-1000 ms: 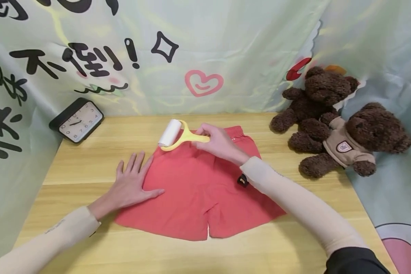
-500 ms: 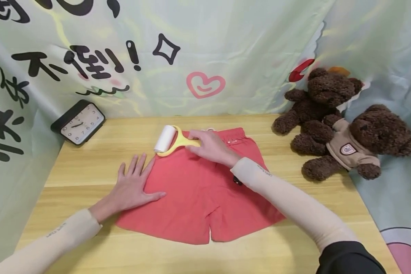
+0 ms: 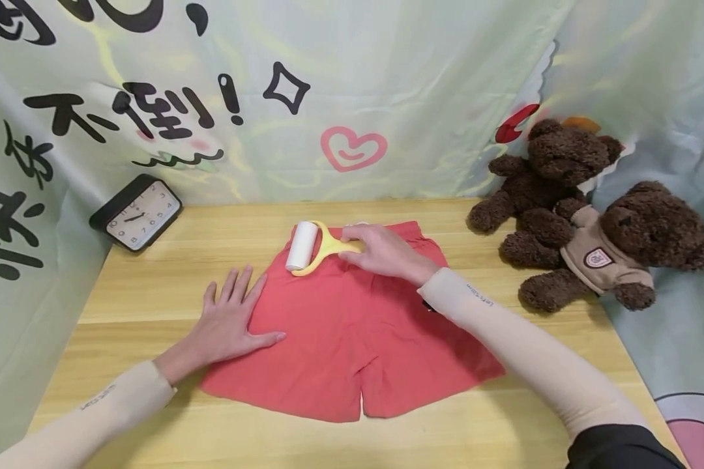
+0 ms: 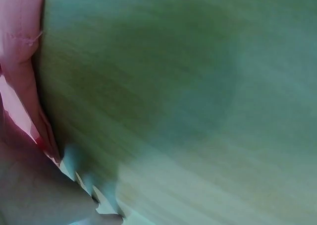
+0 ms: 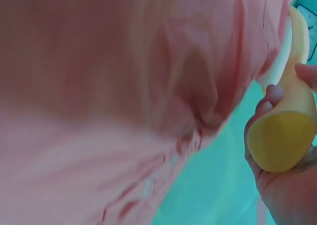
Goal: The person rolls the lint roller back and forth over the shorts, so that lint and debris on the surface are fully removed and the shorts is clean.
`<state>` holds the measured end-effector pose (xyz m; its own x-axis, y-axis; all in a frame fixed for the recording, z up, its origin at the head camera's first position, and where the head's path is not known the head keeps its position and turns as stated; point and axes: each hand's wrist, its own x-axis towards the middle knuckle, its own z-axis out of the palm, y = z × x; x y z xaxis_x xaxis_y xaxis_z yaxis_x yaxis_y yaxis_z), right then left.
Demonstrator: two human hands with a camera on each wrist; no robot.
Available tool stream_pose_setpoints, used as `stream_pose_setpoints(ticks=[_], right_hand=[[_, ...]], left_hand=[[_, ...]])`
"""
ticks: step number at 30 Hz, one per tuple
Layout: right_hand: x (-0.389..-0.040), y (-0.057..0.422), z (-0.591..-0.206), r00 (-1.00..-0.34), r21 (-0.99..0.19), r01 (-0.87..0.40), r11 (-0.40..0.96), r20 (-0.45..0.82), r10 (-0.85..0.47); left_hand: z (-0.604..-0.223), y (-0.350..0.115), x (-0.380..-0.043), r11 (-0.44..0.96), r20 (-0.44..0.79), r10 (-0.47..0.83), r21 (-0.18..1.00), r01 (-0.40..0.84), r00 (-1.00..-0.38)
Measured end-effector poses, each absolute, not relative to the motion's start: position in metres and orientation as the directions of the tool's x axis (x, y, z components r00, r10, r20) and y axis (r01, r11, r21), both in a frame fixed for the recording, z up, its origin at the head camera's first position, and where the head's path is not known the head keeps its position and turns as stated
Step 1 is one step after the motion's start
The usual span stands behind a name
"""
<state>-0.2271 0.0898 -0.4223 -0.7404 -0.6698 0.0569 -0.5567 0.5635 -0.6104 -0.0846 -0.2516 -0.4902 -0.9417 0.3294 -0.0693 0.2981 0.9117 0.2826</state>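
Note:
Red shorts (image 3: 317,339) lie spread on the wooden table, waistband toward the back. My right hand (image 3: 387,253) grips the yellow handle of a lint roller (image 3: 302,246), whose white roll overlaps the upper left of the shorts, by the waistband. The right wrist view shows fingers and thumb curled around the handle (image 5: 282,140). With fingers spread, my left hand (image 3: 225,326) rests on the left edge of the shorts, its thumb on the cloth and fingertips toward the table. The left wrist view catches mostly tabletop, with a strip of the shorts (image 4: 20,51) at its edge.
A black-framed clock (image 3: 137,212) stands at the back left of the table (image 3: 152,286). At the back right sit two brown teddy bears, one bare (image 3: 569,153) and one in a beige shirt (image 3: 598,254). A printed curtain (image 3: 434,98) hangs behind the table.
The right hand first moved the lint roller left and slightly toward me, then back to the right along the waistband. My left hand has stayed in place on the shorts.

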Motion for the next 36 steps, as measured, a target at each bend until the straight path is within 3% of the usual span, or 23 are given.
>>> stream_pose_setpoints(ticks=[11,36], right_hand=[[-0.238,0.127,-0.415,-0.706,-0.686,-0.489,0.539,-0.052,-0.707],[-0.257,0.199,-0.399,-0.702,-0.685,-0.452,0.572,-0.122,-0.701]], left_hand=[[-0.494,-0.255,-0.077,0.914,-0.037,0.343,0.245,0.325,-0.938],[-0.493,-0.253,-0.084,0.908,-0.035,0.357,0.246,0.338,-0.933]])
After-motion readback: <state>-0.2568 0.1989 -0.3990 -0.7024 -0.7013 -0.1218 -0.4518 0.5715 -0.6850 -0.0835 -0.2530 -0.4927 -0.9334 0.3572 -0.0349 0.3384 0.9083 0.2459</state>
